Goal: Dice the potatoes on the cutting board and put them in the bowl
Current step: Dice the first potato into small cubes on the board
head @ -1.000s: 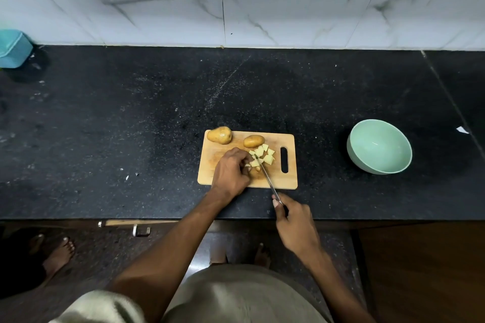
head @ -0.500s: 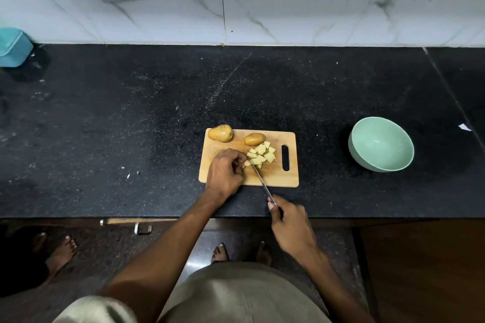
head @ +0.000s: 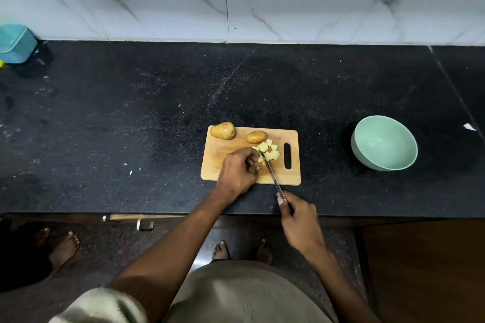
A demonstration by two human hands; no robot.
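The dark tabletop (head: 131, 126) carries a wooden cutting board (head: 223, 157) and, well apart to its right, an empty green bowl (head: 384, 143). Two whole potatoes (head: 223, 130) lie at the board's far edge, with a pile of diced pieces (head: 270, 151) just beside them. The left hand (head: 237, 172) curls over what seems a remaining piece, mostly hidden. The right hand (head: 299, 220) grips the knife (head: 271, 174), its blade down close beside the left fingertips. A slip there could nick them.
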